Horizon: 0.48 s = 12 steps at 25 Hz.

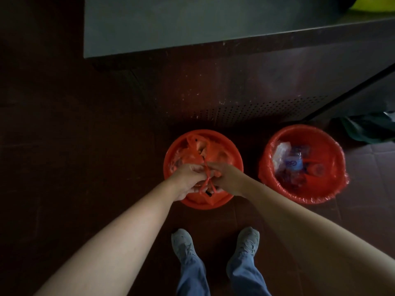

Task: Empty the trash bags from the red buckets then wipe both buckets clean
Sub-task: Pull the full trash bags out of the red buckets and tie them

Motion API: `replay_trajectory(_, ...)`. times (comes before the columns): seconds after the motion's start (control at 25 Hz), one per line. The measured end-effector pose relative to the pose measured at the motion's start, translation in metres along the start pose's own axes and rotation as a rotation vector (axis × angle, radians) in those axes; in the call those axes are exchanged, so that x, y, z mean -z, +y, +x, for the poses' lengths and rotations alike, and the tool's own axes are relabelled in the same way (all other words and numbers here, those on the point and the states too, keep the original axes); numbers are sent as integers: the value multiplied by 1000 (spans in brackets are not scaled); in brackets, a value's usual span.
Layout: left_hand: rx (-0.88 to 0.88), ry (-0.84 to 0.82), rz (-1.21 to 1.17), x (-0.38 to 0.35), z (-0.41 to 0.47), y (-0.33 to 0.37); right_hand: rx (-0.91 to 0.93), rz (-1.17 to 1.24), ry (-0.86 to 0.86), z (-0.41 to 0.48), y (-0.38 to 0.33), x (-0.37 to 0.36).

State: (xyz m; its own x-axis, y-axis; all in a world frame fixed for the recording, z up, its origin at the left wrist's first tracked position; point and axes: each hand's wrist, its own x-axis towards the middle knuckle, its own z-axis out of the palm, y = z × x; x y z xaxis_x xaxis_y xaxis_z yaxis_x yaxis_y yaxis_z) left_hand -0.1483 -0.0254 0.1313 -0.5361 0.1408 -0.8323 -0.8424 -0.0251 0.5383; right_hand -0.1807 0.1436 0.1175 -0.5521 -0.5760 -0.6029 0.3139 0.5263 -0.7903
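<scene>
While the red trash bag [193, 153] sits gathered inside the left bucket [197, 205], we pinch its twisted handles [206, 178] with the curled fingers of our left hand [188, 178] and right hand [229, 178]. We should cinch the knot tight, then lift straight up; the second bucket [310, 133], just beside, is lined and full.

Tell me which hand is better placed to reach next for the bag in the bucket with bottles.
Probably the right hand: it lies nearer that bucket. The left hand is farther. Both now pinch the first bag's handles.
</scene>
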Motion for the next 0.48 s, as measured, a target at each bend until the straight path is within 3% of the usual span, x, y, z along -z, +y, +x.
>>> replay_trajectory(0.2,-28,136,96,12,7,-3,-10,-368,130,16,7,-1)
replay_trajectory(0.36,-139,441,655,37,20,-4,-252,-538,355,21,23,16)
replay_trajectory(0.48,-121,617,840,55,41,-5,-351,-488,487,31,47,26)
